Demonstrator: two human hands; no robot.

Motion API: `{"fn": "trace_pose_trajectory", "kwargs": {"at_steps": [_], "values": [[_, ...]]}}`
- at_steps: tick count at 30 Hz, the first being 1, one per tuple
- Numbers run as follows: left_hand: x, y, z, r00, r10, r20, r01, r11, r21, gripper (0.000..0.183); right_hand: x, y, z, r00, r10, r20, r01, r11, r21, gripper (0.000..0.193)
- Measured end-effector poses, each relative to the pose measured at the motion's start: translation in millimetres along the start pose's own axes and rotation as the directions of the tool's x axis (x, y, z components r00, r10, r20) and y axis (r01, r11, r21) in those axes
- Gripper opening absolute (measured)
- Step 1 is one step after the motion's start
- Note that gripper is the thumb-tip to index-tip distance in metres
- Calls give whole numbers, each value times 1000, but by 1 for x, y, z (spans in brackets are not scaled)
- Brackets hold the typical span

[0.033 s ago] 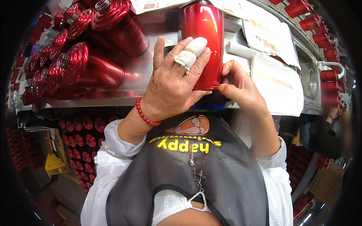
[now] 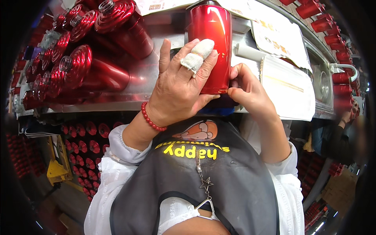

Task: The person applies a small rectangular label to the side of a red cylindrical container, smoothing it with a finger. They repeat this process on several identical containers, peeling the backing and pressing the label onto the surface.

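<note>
Barely a nudge to the left for the red bottle, and its lower edge now shows a fleck of gold near the right thumb; both hands hold their places from the earlier frame. It sits front and centre, long side running away from the wearer, near end by the front edge of the steel counter. Left hand lies over its left side, fingers spread wide, thumb stretched toward the near end. Right hand works the lower right edge, thumb and forefinger curled close together; I cannot tell whether they pinch anything.

Running the count: 1 bottle under the hands, 2 hands, 1 finger bound in a white wrap, 1 red bead bracelet on the left wrist, 1 star pendant hanging over 1 dark apron. Bottles piled on the left overlap too much for an exact figure; 2 show their bodies plainly.

Out to the right, a white sheet and printed paper cover the counter, just beside the bottle. As for what blocks the view, the left hand hides much of the bottle's lower left side. Further off, rows of red pieces stand below, near a yellow metal part; more red pieces line the upper right, past a pale curved pipe. Another person's hand shows blurred at far right.
</note>
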State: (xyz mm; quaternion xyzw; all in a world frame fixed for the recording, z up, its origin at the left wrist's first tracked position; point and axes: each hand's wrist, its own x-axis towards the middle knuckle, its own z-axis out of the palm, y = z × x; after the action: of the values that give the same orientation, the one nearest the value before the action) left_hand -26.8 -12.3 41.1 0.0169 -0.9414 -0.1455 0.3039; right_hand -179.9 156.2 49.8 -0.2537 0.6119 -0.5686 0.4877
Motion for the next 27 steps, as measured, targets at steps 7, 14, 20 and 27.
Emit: {"fn": "trace_pose_trajectory", "kwargs": {"at_steps": [7, 14, 20, 27], "values": [[0, -1, -3, 999, 0, 38, -1, 1000, 16, 89, 1, -2, -2, 999, -33, -2, 33, 998, -44, 28], [-7, -6, 4, 1000, 2, -4, -2, 1000, -23, 87, 0, -6, -3, 998, -2, 59, 4, 1000, -29, 33], [-8, -6, 8, 1000, 8, -10, -8, 1000, -14, 87, 1, 3, -8, 998, -38, 48, 42, 996, -79, 32], [-13, -10, 17, 997, 13, -74, -21, 994, -105, 90, 0, -3, -4, 999, -8, 39, 11, 998, -69, 32]]}}
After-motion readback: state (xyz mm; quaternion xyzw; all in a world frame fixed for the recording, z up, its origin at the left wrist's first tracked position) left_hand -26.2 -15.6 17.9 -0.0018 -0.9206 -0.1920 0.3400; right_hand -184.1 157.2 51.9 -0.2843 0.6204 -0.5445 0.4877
